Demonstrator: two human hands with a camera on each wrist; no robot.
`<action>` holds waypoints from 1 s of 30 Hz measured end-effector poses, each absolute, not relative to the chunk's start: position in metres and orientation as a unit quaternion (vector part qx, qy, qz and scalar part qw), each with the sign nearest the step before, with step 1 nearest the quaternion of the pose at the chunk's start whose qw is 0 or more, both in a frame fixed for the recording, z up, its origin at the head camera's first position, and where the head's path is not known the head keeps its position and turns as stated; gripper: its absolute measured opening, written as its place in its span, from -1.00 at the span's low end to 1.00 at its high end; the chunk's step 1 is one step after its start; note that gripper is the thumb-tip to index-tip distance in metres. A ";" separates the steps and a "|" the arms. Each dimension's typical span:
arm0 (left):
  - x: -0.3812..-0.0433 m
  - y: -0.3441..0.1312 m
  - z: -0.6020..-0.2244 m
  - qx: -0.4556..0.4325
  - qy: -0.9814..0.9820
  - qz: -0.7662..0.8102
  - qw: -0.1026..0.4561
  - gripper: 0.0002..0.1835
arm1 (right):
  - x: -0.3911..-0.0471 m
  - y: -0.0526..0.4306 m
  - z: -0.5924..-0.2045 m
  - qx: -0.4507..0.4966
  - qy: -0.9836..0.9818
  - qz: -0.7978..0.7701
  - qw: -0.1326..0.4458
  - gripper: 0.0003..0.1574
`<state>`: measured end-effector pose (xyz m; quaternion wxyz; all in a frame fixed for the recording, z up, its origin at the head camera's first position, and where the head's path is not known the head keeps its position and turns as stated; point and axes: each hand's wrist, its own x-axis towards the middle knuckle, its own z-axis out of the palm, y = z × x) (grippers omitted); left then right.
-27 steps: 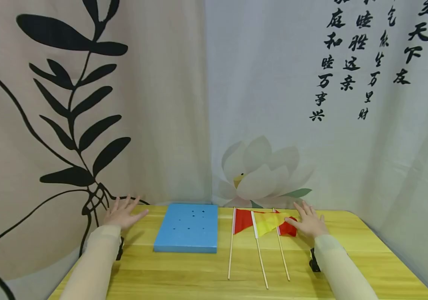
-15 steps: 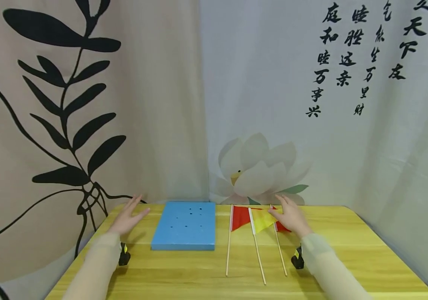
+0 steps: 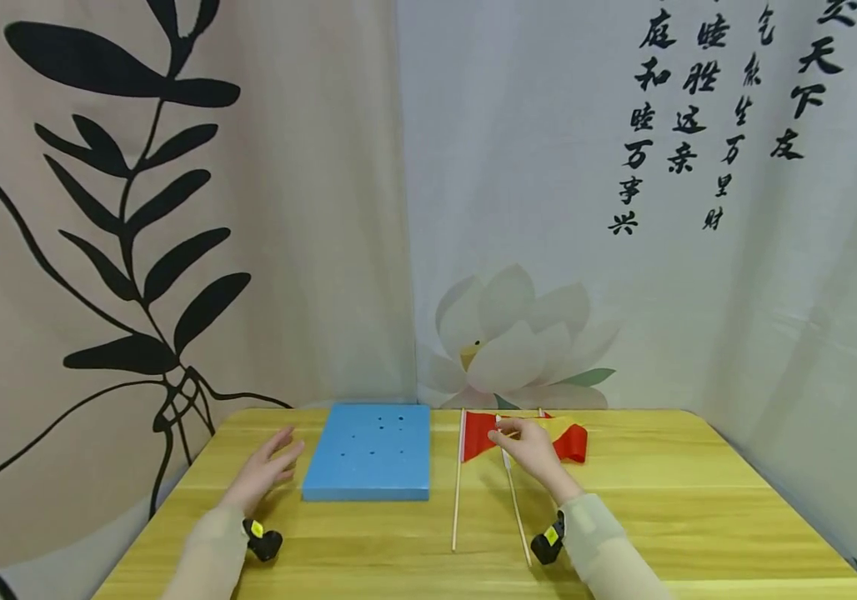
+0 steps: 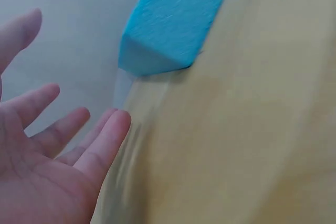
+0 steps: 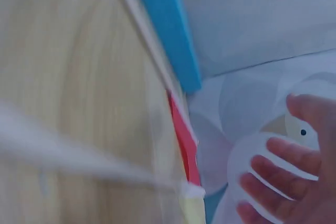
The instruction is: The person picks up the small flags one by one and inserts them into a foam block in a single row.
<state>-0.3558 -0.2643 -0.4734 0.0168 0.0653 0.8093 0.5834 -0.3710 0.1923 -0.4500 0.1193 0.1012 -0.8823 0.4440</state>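
My right hand [image 3: 537,454] reaches over the yellow flag [image 3: 558,427], its fingertips near the top of that flag's stick [image 3: 516,508]. The right wrist view shows its fingers [image 5: 283,177] spread and slightly bent, with nothing between them. A red flag [image 3: 478,437] lies just left of it; another red flag [image 3: 573,444] shows on its right, its stick mostly hidden by the hand and forearm. My left hand [image 3: 271,471] hovers left of a flat blue foam block [image 3: 367,471] with small holes in its top. Its fingers [image 4: 105,145] are extended, apart from the block.
The wooden table [image 3: 368,558] carries the block and the flags, and its far edge meets a printed curtain [image 3: 338,250]. A black wrist camera [image 3: 263,542] is worn on the left wrist, another camera [image 3: 548,542] on the right.
My right hand has moved left from the right-hand flags to the top of the yellow flag's stick. My left hand has come down and slightly nearer the blue block. The flags lie where they were.
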 end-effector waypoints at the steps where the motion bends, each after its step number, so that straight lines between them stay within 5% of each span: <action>1: -0.355 -0.263 -0.476 0.064 0.804 0.591 0.016 -0.16 | -0.370 0.189 -0.450 0.094 -0.877 0.458 0.109 -0.62; 11: -0.352 -0.256 -0.492 0.049 0.772 0.633 0.028 -0.21 | -0.362 0.156 -0.462 0.062 -0.821 0.568 0.004 -0.64; 30: -0.352 -0.255 -0.499 0.071 0.793 0.604 0.044 -0.29 | -0.363 0.137 -0.491 0.034 -0.824 0.565 -0.026 -0.78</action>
